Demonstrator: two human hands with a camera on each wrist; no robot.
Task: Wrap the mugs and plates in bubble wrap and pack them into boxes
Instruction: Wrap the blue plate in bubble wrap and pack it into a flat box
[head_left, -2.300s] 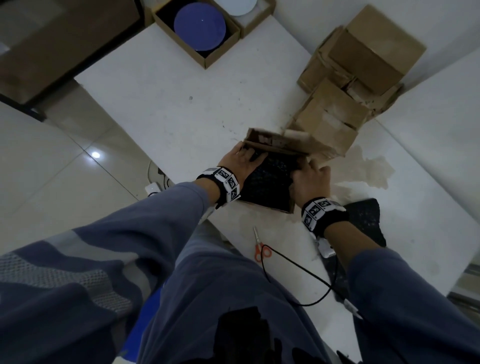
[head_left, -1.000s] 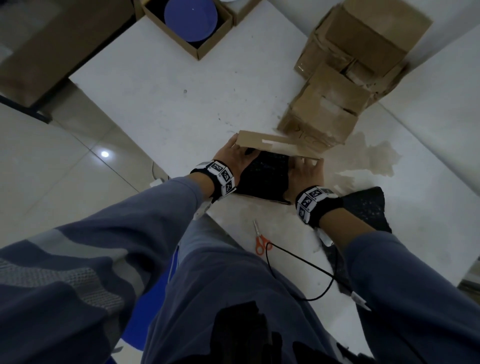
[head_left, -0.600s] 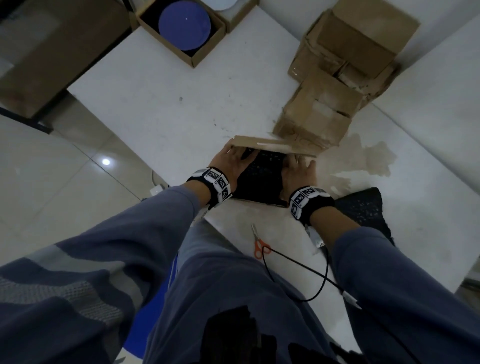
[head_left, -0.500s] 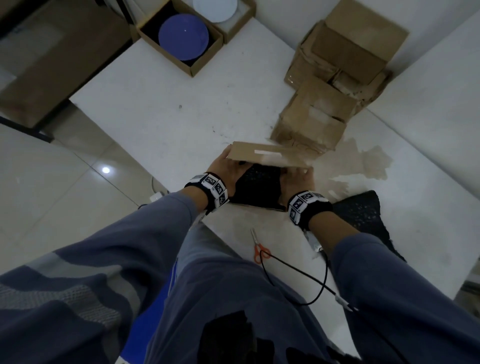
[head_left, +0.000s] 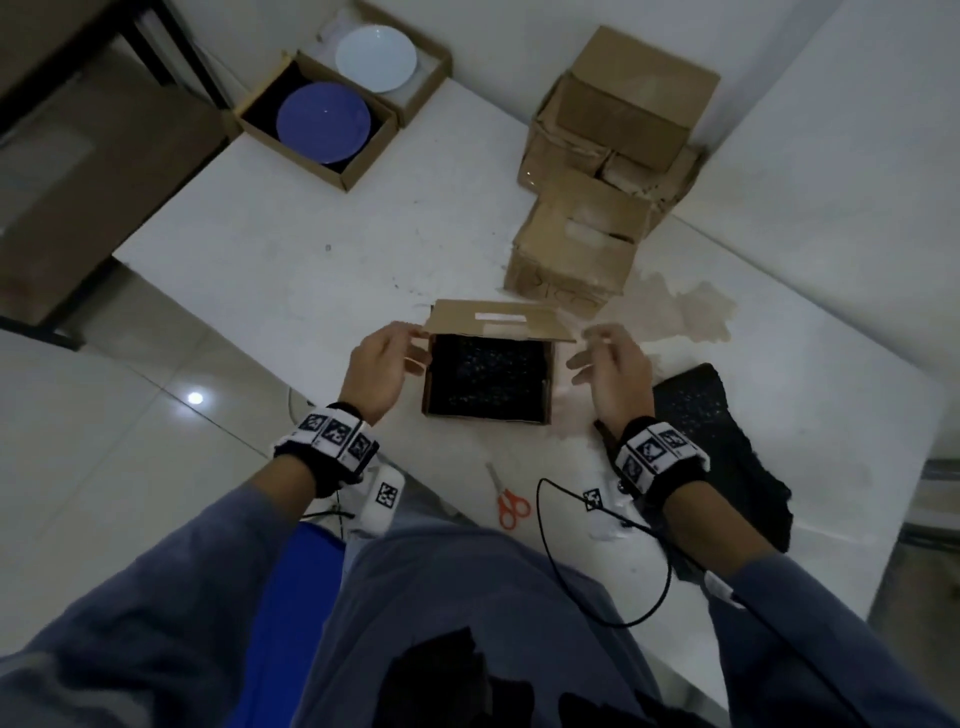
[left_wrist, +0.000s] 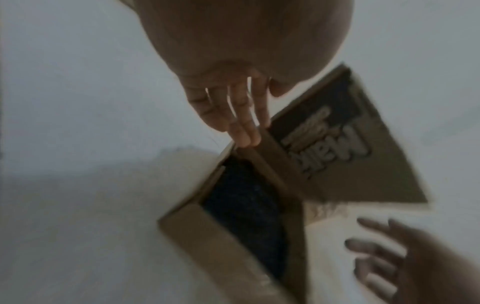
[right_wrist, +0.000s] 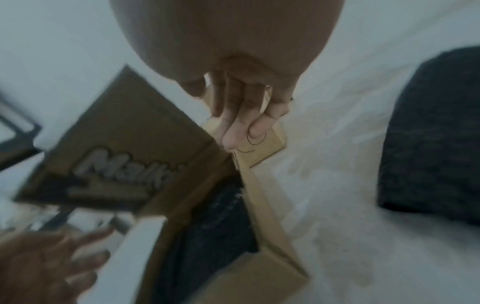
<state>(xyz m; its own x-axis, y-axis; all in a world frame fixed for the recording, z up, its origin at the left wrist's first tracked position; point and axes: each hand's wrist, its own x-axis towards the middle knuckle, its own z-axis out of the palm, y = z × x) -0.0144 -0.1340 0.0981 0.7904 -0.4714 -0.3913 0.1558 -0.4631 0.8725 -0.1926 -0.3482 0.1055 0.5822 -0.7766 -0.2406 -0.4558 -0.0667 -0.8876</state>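
Small box (head_left: 488, 382) sitting near front edge of table (head_left: 322, 270), open, dark bubble-wrapped item (head_left: 485, 374) filling it. Lid flap (head_left: 498, 322) standing up on far side, hinge line running left-right between my hands. Left hand (head_left: 376, 371) just beside left wall, fingers straight, fingertips (left_wrist: 246, 139) touching flap's left corner. Right hand (head_left: 613, 371) hovering beside right wall, loosely curled, holding nothing. Left is nearer flap; closing means pulling flap toward me, both hands at its corners. Spare bubble wrap (head_left: 722, 447) lying at right.
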